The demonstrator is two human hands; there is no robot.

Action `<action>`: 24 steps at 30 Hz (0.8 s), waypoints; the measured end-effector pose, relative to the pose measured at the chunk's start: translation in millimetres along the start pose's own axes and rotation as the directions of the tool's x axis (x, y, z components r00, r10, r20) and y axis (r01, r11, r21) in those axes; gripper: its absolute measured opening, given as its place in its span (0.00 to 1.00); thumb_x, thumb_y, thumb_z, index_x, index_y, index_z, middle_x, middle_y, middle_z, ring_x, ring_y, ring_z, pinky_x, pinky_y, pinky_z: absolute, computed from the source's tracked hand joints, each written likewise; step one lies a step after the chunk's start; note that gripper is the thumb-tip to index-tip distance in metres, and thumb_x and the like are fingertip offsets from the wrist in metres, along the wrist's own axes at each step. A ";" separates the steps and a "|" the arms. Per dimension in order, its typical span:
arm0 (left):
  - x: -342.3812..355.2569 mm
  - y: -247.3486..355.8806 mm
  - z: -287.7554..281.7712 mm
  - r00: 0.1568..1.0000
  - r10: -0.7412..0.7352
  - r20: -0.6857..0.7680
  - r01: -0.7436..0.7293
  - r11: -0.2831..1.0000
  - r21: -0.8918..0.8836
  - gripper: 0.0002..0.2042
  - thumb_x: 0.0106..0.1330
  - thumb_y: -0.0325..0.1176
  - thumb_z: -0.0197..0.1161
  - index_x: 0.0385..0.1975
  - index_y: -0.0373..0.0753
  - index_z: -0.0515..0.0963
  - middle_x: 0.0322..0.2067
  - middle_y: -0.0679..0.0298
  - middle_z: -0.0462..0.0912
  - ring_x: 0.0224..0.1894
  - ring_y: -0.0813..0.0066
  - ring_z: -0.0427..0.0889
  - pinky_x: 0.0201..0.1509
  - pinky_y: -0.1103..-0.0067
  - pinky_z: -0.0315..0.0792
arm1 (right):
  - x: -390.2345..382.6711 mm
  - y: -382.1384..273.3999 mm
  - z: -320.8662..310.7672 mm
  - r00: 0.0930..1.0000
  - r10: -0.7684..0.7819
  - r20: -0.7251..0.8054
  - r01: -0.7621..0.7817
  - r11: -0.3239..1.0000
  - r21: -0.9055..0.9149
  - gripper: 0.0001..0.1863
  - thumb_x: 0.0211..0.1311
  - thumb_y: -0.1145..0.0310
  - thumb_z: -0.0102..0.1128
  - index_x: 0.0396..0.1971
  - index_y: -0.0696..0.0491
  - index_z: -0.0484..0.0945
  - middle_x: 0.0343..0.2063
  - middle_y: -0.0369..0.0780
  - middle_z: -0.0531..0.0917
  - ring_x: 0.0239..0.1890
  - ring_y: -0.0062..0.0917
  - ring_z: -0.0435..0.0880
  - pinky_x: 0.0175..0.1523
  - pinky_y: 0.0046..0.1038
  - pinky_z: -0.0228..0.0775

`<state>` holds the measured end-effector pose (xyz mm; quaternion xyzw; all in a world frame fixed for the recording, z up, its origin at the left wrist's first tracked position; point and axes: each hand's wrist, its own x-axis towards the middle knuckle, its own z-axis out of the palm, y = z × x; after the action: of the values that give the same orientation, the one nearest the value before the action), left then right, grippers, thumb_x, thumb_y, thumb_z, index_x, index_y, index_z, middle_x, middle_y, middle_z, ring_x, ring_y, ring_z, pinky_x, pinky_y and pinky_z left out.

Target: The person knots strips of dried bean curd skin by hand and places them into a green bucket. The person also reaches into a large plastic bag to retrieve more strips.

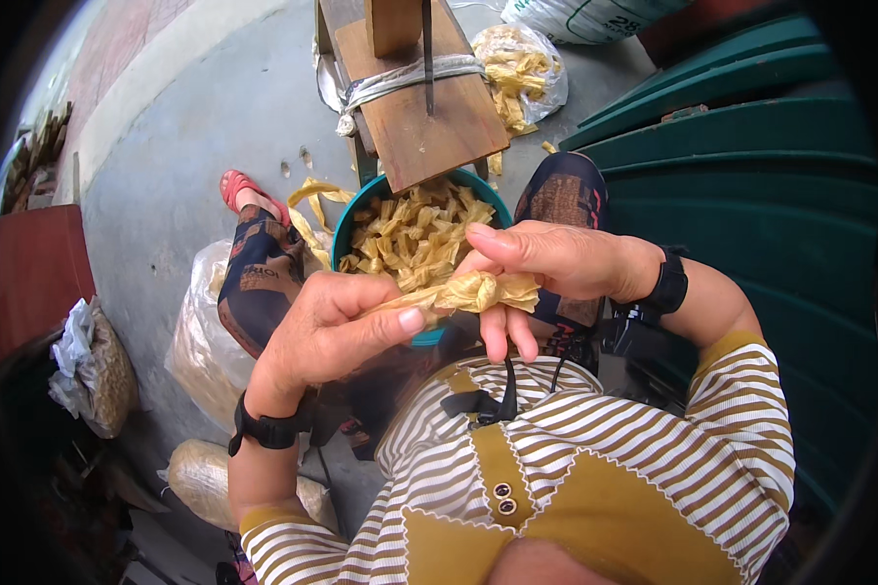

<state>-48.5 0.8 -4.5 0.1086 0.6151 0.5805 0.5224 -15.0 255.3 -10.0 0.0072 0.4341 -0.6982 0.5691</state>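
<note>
My left hand [337,327] pinches a crinkled yellow strip [410,302] between thumb and fingers. My right hand [556,263] has its thumb raised and its fingers behind and beneath the knotted end [483,291] of that strip, two fingertips showing below it. Under both hands is a teal round tub [343,234] holding many similar yellow knotted pieces [405,229]. Just beyond the tub, a wooden board [429,141] on a stand is bound with white cloth and overhangs the tub's far rim.
A plastic bag of yellow strips [522,68] lies beyond the board, near a white sack [566,18]. Loose strips [317,195] lie left of the tub. Bags [210,322] and a bulging sack [98,380] sit on the left. Dark green slatted panels [732,175] line the right.
</note>
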 end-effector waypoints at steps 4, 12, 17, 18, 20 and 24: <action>8.2 6.2 -3.4 0.997 0.046 -0.060 -0.047 0.999 -0.007 0.15 0.66 0.40 0.59 0.22 0.35 0.75 0.18 0.76 0.68 0.22 0.89 0.63 0.23 0.87 0.56 | -2.6 -13.5 -1.3 0.992 -0.047 -0.114 0.042 0.998 -0.050 0.31 0.69 0.46 0.37 0.41 0.62 0.74 0.28 0.46 0.83 0.21 0.24 0.82 0.30 0.20 0.74; 25.6 18.1 -3.5 0.975 0.177 -0.137 -0.155 0.975 0.157 0.11 0.63 0.36 0.63 0.27 0.33 0.77 0.17 0.73 0.72 0.21 0.87 0.66 0.22 0.85 0.60 | -3.2 -25.4 -8.1 0.972 -0.106 -0.209 0.069 0.981 -0.180 0.16 0.68 0.60 0.48 0.40 0.59 0.76 0.26 0.39 0.82 0.19 0.15 0.77 0.26 0.14 0.66; 35.7 15.3 -22.3 0.877 0.393 -0.276 -0.254 0.867 0.429 0.11 0.61 0.35 0.64 0.29 0.32 0.79 0.18 0.66 0.76 0.22 0.83 0.72 0.26 0.83 0.67 | -8.0 -42.5 -16.3 0.881 -0.250 -0.402 0.108 0.933 -0.342 0.12 0.67 0.62 0.51 0.36 0.56 0.77 0.20 0.31 0.76 0.18 0.10 0.68 0.24 0.12 0.59; 41.3 18.1 -24.6 0.853 0.443 -0.276 -0.292 0.843 0.451 0.11 0.61 0.35 0.64 0.30 0.32 0.79 0.18 0.66 0.77 0.22 0.83 0.73 0.26 0.83 0.67 | -6.7 -41.6 -19.8 0.840 -0.350 -0.414 0.179 0.900 -0.398 0.11 0.66 0.63 0.53 0.35 0.56 0.78 0.20 0.30 0.75 0.19 0.09 0.68 0.25 0.12 0.59; 52.5 30.9 -26.8 0.823 0.484 -0.297 -0.310 0.821 0.479 0.11 0.61 0.35 0.64 0.30 0.32 0.79 0.18 0.66 0.78 0.22 0.84 0.74 0.26 0.83 0.67 | -1.5 -39.8 -30.0 0.711 -0.557 -0.430 0.294 0.791 -0.537 0.11 0.65 0.63 0.56 0.33 0.57 0.78 0.21 0.29 0.73 0.24 0.09 0.68 0.28 0.13 0.60; 76.7 45.7 -23.0 0.731 0.520 -0.441 -0.320 0.833 0.451 0.11 0.62 0.34 0.64 0.27 0.30 0.78 0.15 0.67 0.76 0.19 0.85 0.71 0.22 0.84 0.66 | 4.4 -52.8 -38.8 0.555 -0.688 -0.468 0.244 0.672 -0.699 0.12 0.64 0.63 0.57 0.32 0.57 0.79 0.22 0.29 0.75 0.25 0.10 0.70 0.29 0.15 0.63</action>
<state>-120.8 57.6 -11.3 0.1663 0.7880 0.5737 0.1494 -77.7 274.5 -4.8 -0.0169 0.7834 -0.6105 0.1152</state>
